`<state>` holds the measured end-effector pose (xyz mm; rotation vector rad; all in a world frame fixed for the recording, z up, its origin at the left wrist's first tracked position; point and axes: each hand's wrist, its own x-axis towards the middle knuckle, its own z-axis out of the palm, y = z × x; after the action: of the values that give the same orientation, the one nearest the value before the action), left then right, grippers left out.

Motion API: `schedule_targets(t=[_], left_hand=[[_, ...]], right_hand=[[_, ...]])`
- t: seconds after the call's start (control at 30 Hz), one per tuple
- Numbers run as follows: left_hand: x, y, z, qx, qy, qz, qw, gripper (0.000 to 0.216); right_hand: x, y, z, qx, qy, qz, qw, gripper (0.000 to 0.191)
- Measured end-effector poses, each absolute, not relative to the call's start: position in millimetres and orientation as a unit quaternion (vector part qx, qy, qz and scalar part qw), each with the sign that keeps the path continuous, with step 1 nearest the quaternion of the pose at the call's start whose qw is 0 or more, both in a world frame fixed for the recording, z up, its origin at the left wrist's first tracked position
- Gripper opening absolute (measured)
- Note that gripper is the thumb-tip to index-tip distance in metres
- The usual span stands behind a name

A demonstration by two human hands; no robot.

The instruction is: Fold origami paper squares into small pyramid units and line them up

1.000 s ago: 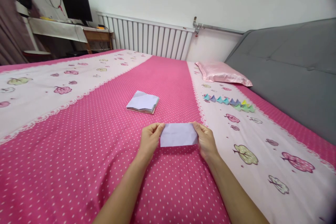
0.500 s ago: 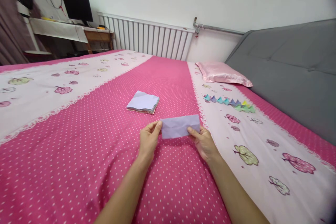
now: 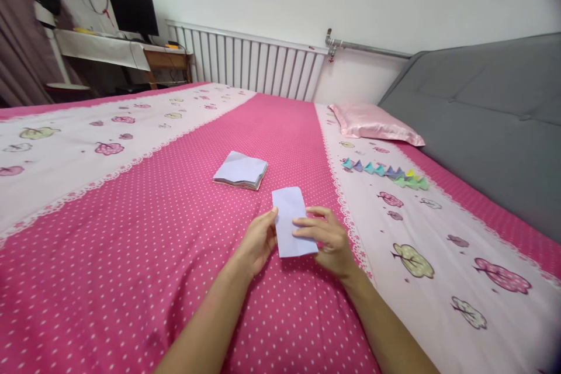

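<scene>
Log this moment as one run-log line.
left hand: holds folded paper | right hand: fingers on paper | paper stack: apart, on bed

A: What's diff vs a sec ago?
B: Folded lilac paper (image 3: 290, 225) turned, was lying wide left-right, now long edge runs near-far.
A: Hands?
B: Right hand (image 3: 329, 241) fingers now on top; left hand (image 3: 258, 241) at left edge.

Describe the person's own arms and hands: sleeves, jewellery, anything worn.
Both forearms are bare up to the picture's lower edge; no sleeve shows. The left hand and right hand wear no gloves, and no watch, bracelet or ring is visible. Fingernails look short and unpainted, though too small to be sure.
</scene>
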<state>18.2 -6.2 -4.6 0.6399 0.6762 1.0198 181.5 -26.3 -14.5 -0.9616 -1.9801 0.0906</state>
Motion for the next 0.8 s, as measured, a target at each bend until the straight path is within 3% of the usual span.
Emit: schedule_targets(t=[0.13,0.4,0.57,0.8], left_hand=[[16.5,-5.6,-6.8,0.286,0.334,0.471,0.765,0.018],[15.3,-7.3,-4.0,0.308,0.329,0.460,0.765,0.024],[15.3,-9.2,-3.6,0.347,0.298,0.447,0.769,0.023],[21.9,-15.1,-5.4,0.413,0.258,0.415,0.768,0.041]], right_hand=[[179.5,-24.8,-13.8,-0.372,-0.814,0.044,0.445,0.020],[180.5,-21.0,-16.0,-0.400,-0.772,0.018,0.494,0.020],[179.4,-20.8,-19.1,-0.460,-0.711,0.091,0.524,0.015],[173.6,-23.7,-17.9,-0.534,-0.618,0.189,0.545,0.023]])
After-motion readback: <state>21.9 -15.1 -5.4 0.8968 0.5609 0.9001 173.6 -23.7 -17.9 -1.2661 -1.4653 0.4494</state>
